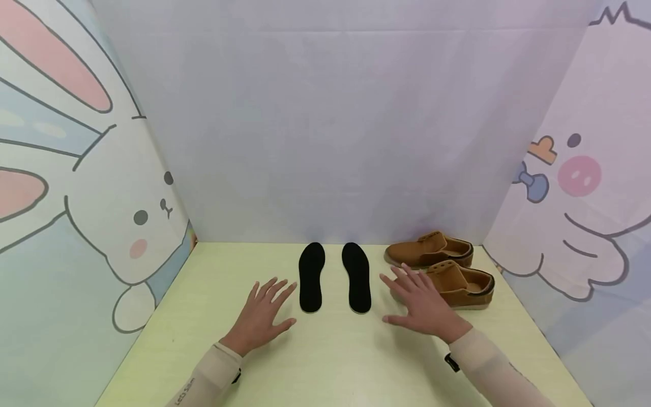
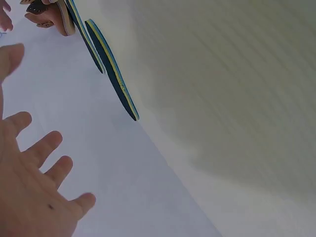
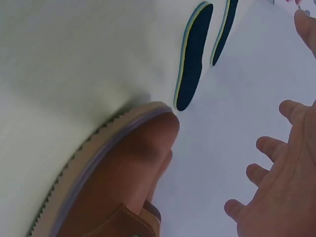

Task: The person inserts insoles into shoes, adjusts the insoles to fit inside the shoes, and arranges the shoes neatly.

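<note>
Two black insoles (image 1: pixel 334 277) lie side by side on the table (image 1: pixel 203 294). The left hand (image 1: pixel 264 316) is spread flat left of the insoles, holding nothing. The right hand (image 1: pixel 422 302) is spread right of them, apparently just above the nearer shoe (image 1: pixel 465 285), nothing gripped. The nearer insole should be pinched at its edge, kept flat.

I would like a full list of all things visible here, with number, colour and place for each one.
insoles: 2, black, side by side at the table's far middle, between the hands
shoes: 2, tan brown, far right of the table, one behind the other
table: 1, pale yellow-green, under everything
walls: 3, back one plain pale, side ones with cartoon animals
left hand: 1, fingers spread, left of the insoles
right hand: 1, fingers spread, beside the nearer shoe
</note>
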Demonstrator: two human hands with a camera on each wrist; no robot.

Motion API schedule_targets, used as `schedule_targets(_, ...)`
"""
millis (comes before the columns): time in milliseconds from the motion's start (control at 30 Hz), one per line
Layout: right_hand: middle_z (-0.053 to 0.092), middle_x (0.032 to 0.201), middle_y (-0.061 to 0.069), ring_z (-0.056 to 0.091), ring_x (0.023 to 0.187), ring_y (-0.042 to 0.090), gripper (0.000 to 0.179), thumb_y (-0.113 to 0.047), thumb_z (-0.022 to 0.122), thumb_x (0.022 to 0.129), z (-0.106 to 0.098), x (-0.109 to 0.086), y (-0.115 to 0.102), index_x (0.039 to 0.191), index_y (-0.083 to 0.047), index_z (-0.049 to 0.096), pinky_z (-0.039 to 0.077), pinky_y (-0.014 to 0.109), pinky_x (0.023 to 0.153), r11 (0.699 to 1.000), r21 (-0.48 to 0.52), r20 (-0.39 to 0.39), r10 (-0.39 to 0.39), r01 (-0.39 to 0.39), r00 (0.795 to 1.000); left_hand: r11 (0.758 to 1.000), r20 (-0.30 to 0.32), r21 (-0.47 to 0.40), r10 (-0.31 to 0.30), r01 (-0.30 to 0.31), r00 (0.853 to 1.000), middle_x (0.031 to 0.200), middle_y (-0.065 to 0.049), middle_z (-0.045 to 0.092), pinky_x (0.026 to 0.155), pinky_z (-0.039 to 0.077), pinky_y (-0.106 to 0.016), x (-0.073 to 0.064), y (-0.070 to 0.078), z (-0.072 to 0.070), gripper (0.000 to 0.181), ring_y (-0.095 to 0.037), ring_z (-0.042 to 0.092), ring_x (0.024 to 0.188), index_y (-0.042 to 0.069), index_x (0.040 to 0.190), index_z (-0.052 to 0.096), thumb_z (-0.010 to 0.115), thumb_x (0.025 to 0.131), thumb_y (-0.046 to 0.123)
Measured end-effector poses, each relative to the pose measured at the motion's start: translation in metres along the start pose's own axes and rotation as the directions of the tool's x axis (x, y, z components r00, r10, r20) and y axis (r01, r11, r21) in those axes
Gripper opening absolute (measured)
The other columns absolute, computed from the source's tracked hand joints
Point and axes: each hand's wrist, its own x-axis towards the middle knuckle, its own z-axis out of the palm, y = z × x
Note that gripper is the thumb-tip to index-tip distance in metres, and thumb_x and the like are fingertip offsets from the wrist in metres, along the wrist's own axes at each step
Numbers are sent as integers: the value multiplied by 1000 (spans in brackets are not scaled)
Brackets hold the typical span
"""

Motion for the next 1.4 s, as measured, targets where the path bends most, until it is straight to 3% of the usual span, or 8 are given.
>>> schedule_targets(233,40,156,14,29,145,41,81,-52,74,90,-32,29,45,156,-17,42,25,69,111,999,15,19,28,-29,999,998,-64,-56,35,-38,997,131,-6,62,104,42,-51,1,-1,-6,50,-30,54,126,15,139,62,75,92,29)
schedule_targets(400,46,148,18,36,138,43,81,-46,80,86,-47,44,90,151,-11,47,30,71,106,999,-32,4,34,-33,999,998,-69,-59,32,-36,997,128,-4,63,103,44,-50,-2,-1,-6,45,-28,56,123,15,135,65,75,93,27)
schedule_targets(700,46,147,24,37,136,47,87,-44,84,82,-64,78,142,152,-10,46,32,71,103,994,-85,111,72,-62,991,999,-84,-43,17,-21,996,118,2,68,98,48,-46,-5,-3,-11,33,-21,61,113,18,124,71,76,92,22)
schedule_targets(967,41,149,32,35,135,55,90,-41,86,80,-56,80,161,150,-4,46,32,75,100,992,-95,278,109,-85,954,998,-35,-58,-8,6,999,115,4,69,97,49,-44,-7,2,-13,24,-19,61,112,20,118,74,74,94,23)
schedule_targets(1233,39,150,33,32,136,56,92,-37,89,77,-46,84,166,151,-3,46,29,76,102,987,-101,357,156,-128,921,997,-23,-68,-32,31,999,113,5,69,95,50,-43,-12,3,-14,20,-17,62,110,21,113,75,76,93,23)
schedule_targets(1400,40,150,32,34,136,54,99,-41,91,74,-32,80,176,152,-4,44,32,74,102,980,-148,375,179,-132,910,996,-22,-92,-3,1,1000,114,5,69,93,51,-44,-10,6,-17,20,-17,62,110,20,113,75,75,93,22)
